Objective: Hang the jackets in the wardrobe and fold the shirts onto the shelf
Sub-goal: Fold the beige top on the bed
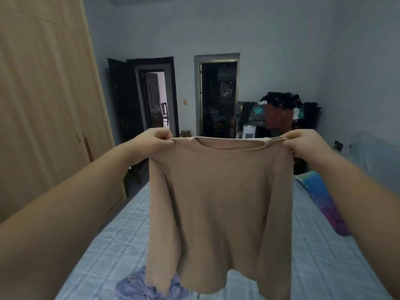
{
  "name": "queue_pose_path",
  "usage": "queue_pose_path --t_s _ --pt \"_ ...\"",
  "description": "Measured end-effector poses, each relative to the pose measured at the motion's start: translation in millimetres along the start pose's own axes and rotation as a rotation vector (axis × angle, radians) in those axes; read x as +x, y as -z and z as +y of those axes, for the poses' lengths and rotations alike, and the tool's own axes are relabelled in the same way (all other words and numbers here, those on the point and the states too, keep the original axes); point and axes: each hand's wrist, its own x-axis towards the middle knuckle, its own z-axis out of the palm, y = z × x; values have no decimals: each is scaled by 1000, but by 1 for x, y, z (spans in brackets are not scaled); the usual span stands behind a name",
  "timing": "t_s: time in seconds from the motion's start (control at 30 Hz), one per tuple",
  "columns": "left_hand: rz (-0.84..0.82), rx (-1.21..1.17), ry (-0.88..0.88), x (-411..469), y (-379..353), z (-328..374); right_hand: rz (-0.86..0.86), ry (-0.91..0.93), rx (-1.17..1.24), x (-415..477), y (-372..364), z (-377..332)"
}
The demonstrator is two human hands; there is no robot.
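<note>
Shirt (218, 204), tan and long-sleeved, hangs in the air, pinched at one shoulder by the left hand (154, 140) and at the other by the right hand (303, 144). Below it lies the checked bed (104, 241) with a crumpled lilac garment (134, 286); the closed wardrobe (43, 105) stands at left.

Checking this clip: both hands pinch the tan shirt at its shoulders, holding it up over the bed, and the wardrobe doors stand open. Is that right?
Not quite: the head view shows the wardrobe doors closed. The rest holds: the left hand and right hand pinch the tan shirt at its shoulders over the bed.
</note>
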Motion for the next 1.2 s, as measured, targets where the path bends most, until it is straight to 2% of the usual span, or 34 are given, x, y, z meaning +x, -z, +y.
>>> queue_pose_path --t_s 0.1,0.17,0.3,0.43,0.6,0.77,0.93,1.03,1.2 --pt "71 -108 2 -13 -6 1 -34 -155 162 -21 3 2" --pt "130 -161 13 -22 -11 5 -12 -196 221 -39 1 1" --pt "235 -143 -21 -50 -16 11 85 18 -124 -83 0 -7" --pt "283 -53 -126 -85 -12 7 127 225 -443 -133 6 -14" --pt "333 152 -226 -131 -30 -6 264 360 -568 -188 10 -14" --pt "268 113 -243 -140 -55 -21 328 372 -597 -214 8 5" --pt "139 57 -182 -126 -104 -37 302 240 -584 -203 -2 56" --pt "42 0 -96 -104 -146 -57 262 147 -563 -189 -16 107" --pt "-28 -14 58 -57 -242 -108 150 20 -562 -156 -46 221"
